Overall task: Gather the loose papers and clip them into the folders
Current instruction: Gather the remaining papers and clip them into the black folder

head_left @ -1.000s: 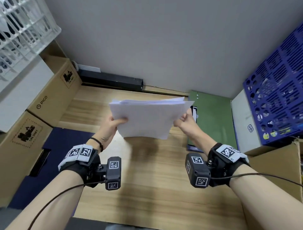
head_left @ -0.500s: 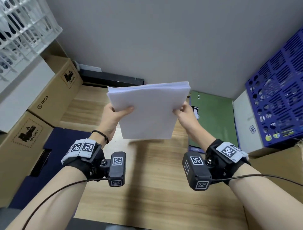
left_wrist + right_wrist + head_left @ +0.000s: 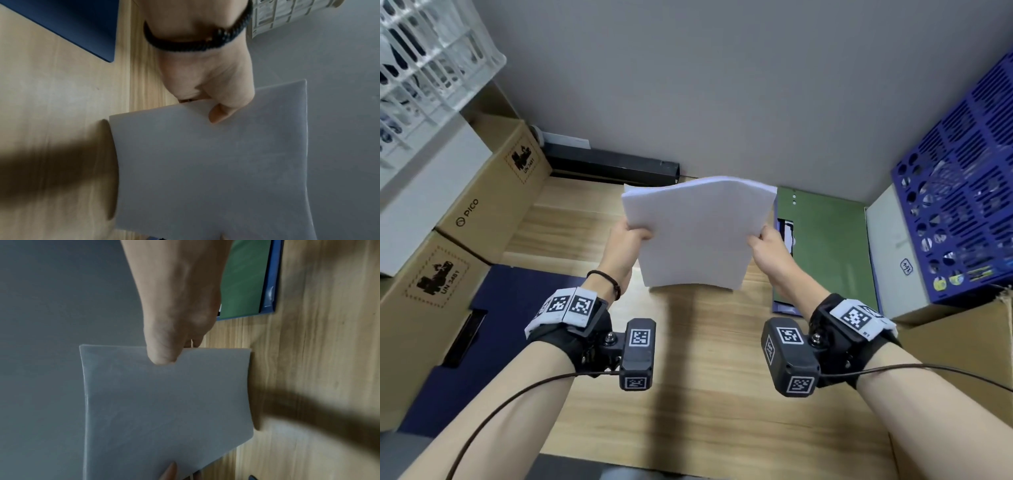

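Observation:
A stack of white papers (image 3: 697, 233) stands upright on its bottom edge on the wooden desk (image 3: 705, 377). My left hand (image 3: 628, 236) grips its left edge, thumb on the near face (image 3: 221, 113). My right hand (image 3: 765, 245) grips the right edge the same way (image 3: 164, 356). The papers (image 3: 226, 170) (image 3: 164, 402) bow slightly between both hands. A green folder (image 3: 825, 246) lies on a blue folder (image 3: 784, 308) to the right of the stack (image 3: 244, 280). A dark blue folder (image 3: 482, 329) lies at the left (image 3: 72, 24).
Cardboard boxes (image 3: 465, 233) line the left side, with a white crate (image 3: 424, 68) above them. A blue crate (image 3: 962, 205) and a white box (image 3: 893, 260) stand at the right. A black bar (image 3: 613, 164) lies against the grey back wall.
The stack was lifted and tilted upright, then lowered with its bottom edge onto the desk. Its sheets now look more even at the edges. Both hands keep their grip.

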